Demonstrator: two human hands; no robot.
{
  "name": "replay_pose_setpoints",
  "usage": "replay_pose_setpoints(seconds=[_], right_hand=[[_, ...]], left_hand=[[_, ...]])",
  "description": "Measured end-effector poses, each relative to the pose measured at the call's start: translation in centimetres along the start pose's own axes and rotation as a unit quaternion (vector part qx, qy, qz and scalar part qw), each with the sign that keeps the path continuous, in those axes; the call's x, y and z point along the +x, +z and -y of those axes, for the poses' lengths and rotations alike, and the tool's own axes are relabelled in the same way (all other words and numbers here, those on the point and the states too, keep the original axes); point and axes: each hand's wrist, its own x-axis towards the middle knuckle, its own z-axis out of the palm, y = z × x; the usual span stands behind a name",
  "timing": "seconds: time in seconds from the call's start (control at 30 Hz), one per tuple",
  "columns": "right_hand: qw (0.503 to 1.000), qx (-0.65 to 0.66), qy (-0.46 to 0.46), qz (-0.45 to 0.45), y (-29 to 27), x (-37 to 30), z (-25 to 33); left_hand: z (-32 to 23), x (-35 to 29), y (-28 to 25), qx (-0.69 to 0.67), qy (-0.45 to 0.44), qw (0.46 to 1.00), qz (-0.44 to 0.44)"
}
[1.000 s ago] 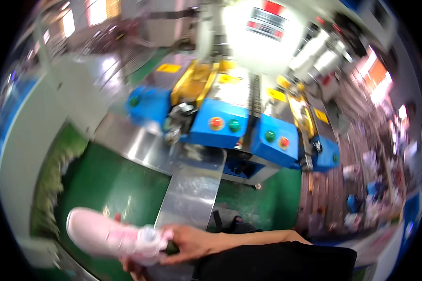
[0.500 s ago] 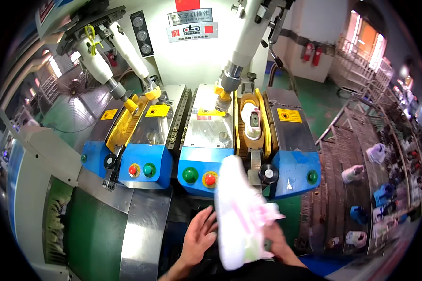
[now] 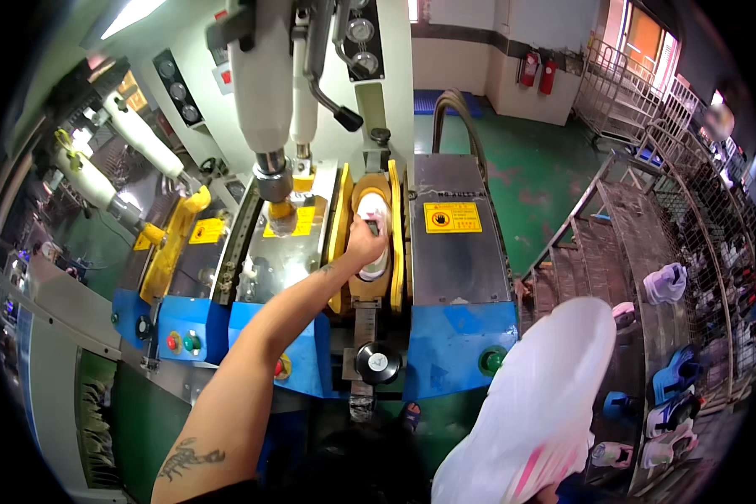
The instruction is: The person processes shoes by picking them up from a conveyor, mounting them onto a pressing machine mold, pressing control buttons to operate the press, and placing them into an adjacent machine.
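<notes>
A white shoe (image 3: pixel 373 204) lies toe-away in the yellow-sided cradle (image 3: pixel 349 238) of a pressing machine. My left hand (image 3: pixel 366 244) is closed on the middle of this shoe, around its opening; some fingertips are hidden. In front of me on the right, a white sneaker with pink marks (image 3: pixel 525 395) is raised with its pale sole facing up. My right hand (image 3: pixel 548 494) holds it from below, and only a bit of the fingers shows at the lower edge.
Blue housings with buttons (image 3: pixel 458 349) flank the cradle, and a black round knob (image 3: pixel 378 363) sticks out before it. A white press arm (image 3: pixel 265 101) hangs left of the cradle. On the right stands a rack (image 3: pixel 584 286) with several shoes.
My left hand has reached forward onto the shoe in the cradle. The sneaker in my right hand has moved right and turned sole up. The view has swung to the right.
</notes>
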Motion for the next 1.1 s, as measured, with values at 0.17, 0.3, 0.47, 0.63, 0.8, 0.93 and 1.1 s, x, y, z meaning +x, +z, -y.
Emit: replay_pose_setpoints(seconds=[0.17,0.3,0.47,0.63,0.8,0.93,1.1], right_hand=[[0.995,-0.077,-0.060,0.021,2.7,2.2,0.7],[0.984,-0.170,-0.059,-0.013,11.7,6.0,4.6],[0.968,-0.222,-0.013,0.117,17.9,21.4,0.4],[0.790,-0.555,-0.212,0.152,20.9,27.2,-1.1],[0.788,-0.583,-0.158,0.114,22.5,24.9,0.0],[0.721,-0.535,-0.434,0.070,26.6,16.1,1.1],[0.594,-0.677,-0.375,0.218,29.8,10.2,-12.5]], left_hand=[[-3.0,0.5,-12.1,-0.240,-0.141,0.947,0.160],[-6.0,-14.6,-20.1,-0.267,0.035,0.953,0.139],[4.5,-35.1,-24.5,-0.583,-0.099,0.807,-0.008],[13.9,-52.2,-23.7,-0.557,-0.198,0.792,-0.151],[23.7,-54.9,-22.9,-0.305,-0.425,0.766,-0.374],[28.7,-53.8,-23.8,-0.345,-0.348,0.755,-0.436],[39.0,-50.6,-20.7,-0.098,-0.407,0.829,-0.372]])
